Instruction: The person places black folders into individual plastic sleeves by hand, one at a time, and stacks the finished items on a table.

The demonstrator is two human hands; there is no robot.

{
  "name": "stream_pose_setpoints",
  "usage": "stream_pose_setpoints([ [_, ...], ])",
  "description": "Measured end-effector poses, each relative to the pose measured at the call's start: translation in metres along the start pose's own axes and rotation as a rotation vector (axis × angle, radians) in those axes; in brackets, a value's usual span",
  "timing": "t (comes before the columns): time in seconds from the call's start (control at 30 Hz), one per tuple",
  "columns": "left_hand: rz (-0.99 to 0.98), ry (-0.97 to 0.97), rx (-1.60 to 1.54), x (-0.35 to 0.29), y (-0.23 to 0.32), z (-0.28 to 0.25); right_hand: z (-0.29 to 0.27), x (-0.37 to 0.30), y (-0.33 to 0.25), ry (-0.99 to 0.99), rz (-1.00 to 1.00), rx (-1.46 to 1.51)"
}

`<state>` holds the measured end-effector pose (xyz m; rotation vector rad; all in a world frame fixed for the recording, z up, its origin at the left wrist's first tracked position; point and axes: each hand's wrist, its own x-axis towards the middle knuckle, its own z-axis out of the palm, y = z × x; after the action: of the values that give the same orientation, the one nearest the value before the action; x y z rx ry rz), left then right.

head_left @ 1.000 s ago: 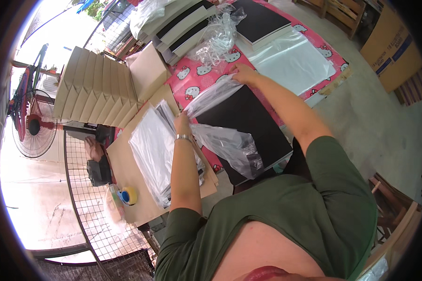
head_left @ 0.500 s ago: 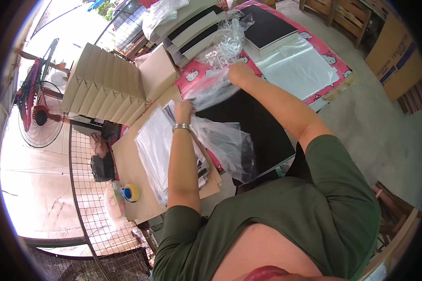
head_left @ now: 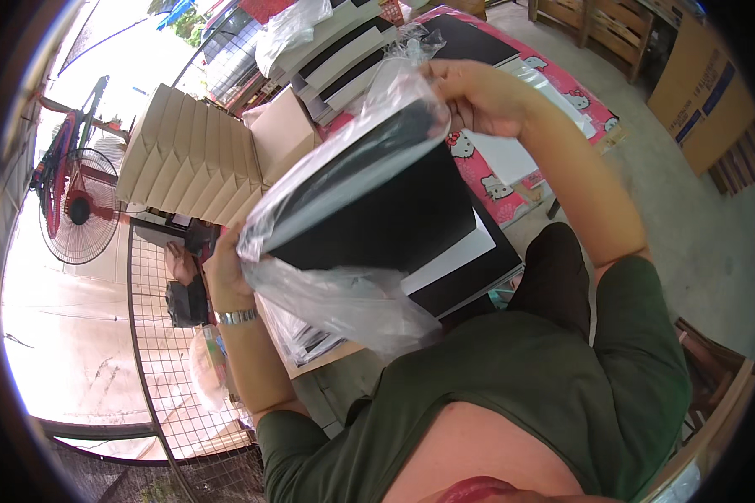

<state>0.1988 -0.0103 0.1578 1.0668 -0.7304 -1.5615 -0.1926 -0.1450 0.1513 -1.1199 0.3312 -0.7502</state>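
Note:
A clear plastic bag (head_left: 344, 298) stretches between my two hands, its loose end hanging toward my lap. Part of a black sheet (head_left: 377, 218) shows within and below the plastic; how far it sits inside is hard to make out. My left hand (head_left: 226, 264), with a metal watch at the wrist, is closed on the bag's left corner. At the far right corner, my right hand (head_left: 482, 96) pinches the plastic between thumb and fingers. Beneath lies a stack of black sheets (head_left: 470, 281) with a white strip (head_left: 451, 256) showing. More plastic-wrapped sheets (head_left: 298, 335) lie under the left side.
Beige wrapped packs (head_left: 189, 159) stand in a row at the left. Black and white stacks (head_left: 348, 59) rise at the back. A pink patterned cloth (head_left: 486, 180) covers the table. A fan (head_left: 80, 205) stands beyond the wire mesh (head_left: 172, 352); a cardboard box (head_left: 700, 92) is at right.
My hands have spread apart, the left one toward the left and the right one farther out. The bag, earlier bunched between them, is now pulled wide over a raised black sheet.

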Motion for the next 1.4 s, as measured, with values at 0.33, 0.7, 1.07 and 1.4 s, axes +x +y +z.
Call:
stream_pose_setpoints([
  [0.33,-0.275,0.399,-0.006,0.006,-0.189,-0.078,-0.074,-0.06,0.205,0.304,0.163,0.454],
  [0.7,-0.305,0.527,-0.162,-0.031,-0.324,-0.039,-0.061,-0.126,0.24,0.462,0.457,-0.438],
  [1.07,-0.451,0.51,0.354,-0.107,-0.329,-0.024,-0.002,-0.216,0.269,0.269,0.476,-0.323],
  [1.4,0.348,0.989,0.083,-0.098,-0.232,-0.109,0.062,0.039,0.3,-0.114,0.391,-0.309],
])
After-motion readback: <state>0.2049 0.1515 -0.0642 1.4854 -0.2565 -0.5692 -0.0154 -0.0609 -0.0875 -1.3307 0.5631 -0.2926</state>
